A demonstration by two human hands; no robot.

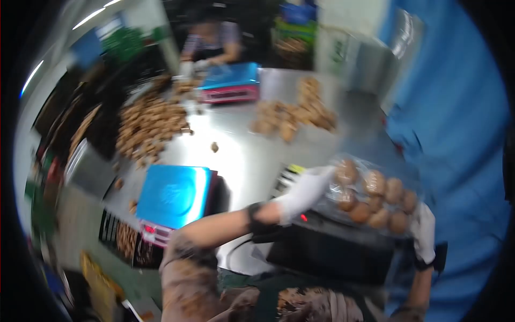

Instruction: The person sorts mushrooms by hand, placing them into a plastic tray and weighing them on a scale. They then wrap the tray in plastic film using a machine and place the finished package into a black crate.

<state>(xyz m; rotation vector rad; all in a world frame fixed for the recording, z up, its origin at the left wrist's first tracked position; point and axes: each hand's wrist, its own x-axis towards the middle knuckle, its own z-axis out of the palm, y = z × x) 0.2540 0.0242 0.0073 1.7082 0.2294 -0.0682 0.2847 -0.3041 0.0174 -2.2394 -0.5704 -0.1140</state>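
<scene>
A clear plastic bag (357, 201) with several brown, roundish pieces of produce is held up at the right. My left hand (308, 193), in a white glove, is closed on the bag's left end. At its right edge, my right hand (424, 231), also white-gloved, grips the bag near the lower corner. Below the bag lies a black box-like device (332, 255) with a small red light. Motion blur hides the exact finger positions and the kind of produce.
A blue-topped scale (174, 194) stands left of my arm, and another blue scale (230, 81) is farther back. Loose brown pieces (150, 123) are heaped at left; filled bags (295, 112) lie behind. A person (212, 45) works across the metal table (236, 139). Blue sheeting (456, 134) hangs at right.
</scene>
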